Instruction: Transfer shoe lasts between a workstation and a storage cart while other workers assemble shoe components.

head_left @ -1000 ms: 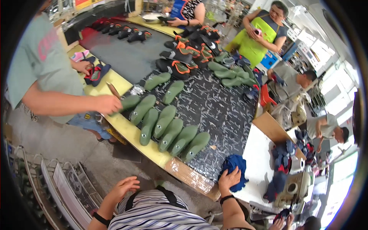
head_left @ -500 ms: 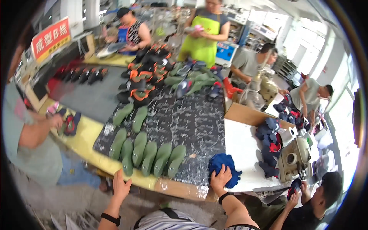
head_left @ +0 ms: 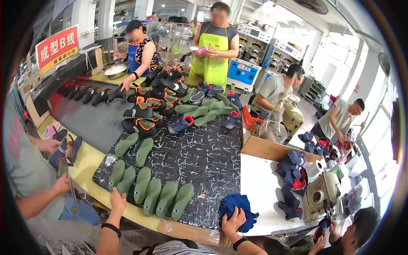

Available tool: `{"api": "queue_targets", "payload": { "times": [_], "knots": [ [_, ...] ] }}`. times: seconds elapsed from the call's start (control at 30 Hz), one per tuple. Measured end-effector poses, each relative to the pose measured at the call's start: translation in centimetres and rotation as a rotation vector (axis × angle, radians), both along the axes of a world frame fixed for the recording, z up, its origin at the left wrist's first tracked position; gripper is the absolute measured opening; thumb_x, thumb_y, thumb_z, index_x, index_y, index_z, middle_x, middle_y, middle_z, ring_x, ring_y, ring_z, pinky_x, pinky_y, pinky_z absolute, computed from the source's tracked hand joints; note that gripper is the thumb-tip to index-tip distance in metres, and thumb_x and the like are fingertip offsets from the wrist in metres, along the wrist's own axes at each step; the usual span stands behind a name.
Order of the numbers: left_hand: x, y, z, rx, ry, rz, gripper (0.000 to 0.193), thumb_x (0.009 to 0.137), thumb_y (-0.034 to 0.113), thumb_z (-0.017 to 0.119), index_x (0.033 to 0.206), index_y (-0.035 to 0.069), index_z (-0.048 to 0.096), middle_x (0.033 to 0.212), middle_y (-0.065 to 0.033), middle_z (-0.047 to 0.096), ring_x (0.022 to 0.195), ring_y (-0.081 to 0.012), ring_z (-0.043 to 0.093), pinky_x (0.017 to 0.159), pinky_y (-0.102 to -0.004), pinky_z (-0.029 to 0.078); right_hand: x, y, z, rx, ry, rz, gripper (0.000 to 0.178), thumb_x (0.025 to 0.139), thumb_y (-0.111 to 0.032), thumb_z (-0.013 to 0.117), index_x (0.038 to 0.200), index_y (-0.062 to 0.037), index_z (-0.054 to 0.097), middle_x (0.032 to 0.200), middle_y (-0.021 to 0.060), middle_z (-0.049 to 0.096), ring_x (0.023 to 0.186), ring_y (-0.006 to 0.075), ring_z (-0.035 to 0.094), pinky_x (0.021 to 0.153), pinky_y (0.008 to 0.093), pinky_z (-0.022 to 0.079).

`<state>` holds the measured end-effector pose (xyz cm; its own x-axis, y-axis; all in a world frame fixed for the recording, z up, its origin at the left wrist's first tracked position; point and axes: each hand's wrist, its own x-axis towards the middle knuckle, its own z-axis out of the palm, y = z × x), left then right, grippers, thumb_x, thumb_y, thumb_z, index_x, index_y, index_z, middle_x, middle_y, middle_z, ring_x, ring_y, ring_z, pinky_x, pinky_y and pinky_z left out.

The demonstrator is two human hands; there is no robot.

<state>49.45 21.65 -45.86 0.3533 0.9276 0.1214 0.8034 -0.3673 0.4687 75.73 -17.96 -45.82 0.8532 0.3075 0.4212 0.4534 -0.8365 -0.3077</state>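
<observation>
A row of green shoe lasts [head_left: 152, 196] lies along the near edge of the black, white-marked table mat [head_left: 212, 157]. My left hand [head_left: 118, 201] is at the near end of the second last from the left [head_left: 126, 180], its fingers closed about that end. The fingertips are partly hidden against it. Two more green lasts [head_left: 126, 144] lie just beyond the row. At the mat's right corner is a crumpled dark blue cloth bundle [head_left: 250, 217]. My right hand [head_left: 233, 220] rests on its near side, fingers spread.
Black-and-orange shoe uppers [head_left: 142, 111] and loose lasts [head_left: 208, 117] are heaped at the back. At left, a co-worker [head_left: 38, 170] handles navy shoes. A white tabletop [head_left: 263, 182] with navy pieces and a beige machine [head_left: 321, 197] adjoins at right. Other people work around.
My left hand has moved from just off the table's edge onto the second last, which now sits farther back in the row. My right hand stays on the cloth. The view has shifted.
</observation>
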Motion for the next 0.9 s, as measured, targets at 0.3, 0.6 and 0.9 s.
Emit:
{"api": "queue_targets", "payload": {
  "times": [0.3,0.6,0.9],
  "knots": [
    [5.4,2.6,7.0,0.037,0.007,0.120,0.054,0.076,0.027,0.062,0.112,-0.008,0.042,0.108,-0.0281,0.048,0.099,-0.0412,0.047,0.085,-0.0421,0.039,1.6,1.2,0.3,-0.068,-0.137,-0.028,0.056,0.070,-0.026,0.061,0.118,-0.0035,0.044,0.117,0.0225,0.044,0.107,0.0369,0.042,0.091,0.0447,0.030],
    [7.3,-7.2,5.1,0.051,-0.138,-0.310,0.060,0.069,0.032,0.067,0.113,-0.001,0.043,0.128,-0.0237,0.027,0.118,-0.0411,0.027,0.092,-0.0475,0.027,1.4,1.3,-1.9,-0.077,-0.061,-0.002,0.054,0.074,-0.027,0.056,0.122,-0.0053,0.042,0.122,0.0202,0.040,0.112,0.0360,0.037,0.094,0.0459,0.026],
    [5.4,-9.4,4.9,0.241,-0.186,-0.348,0.048,0.066,0.024,0.067,0.099,-0.006,0.050,0.128,-0.0268,0.024,0.115,-0.0407,0.029,0.090,-0.0481,0.028,1.2,1.2,-1.1,-0.070,-0.048,-0.032,0.054,0.073,-0.025,0.057,0.121,-0.0037,0.041,0.122,0.0205,0.039,0.113,0.0356,0.036,0.094,0.0451,0.026]
  ]
}}
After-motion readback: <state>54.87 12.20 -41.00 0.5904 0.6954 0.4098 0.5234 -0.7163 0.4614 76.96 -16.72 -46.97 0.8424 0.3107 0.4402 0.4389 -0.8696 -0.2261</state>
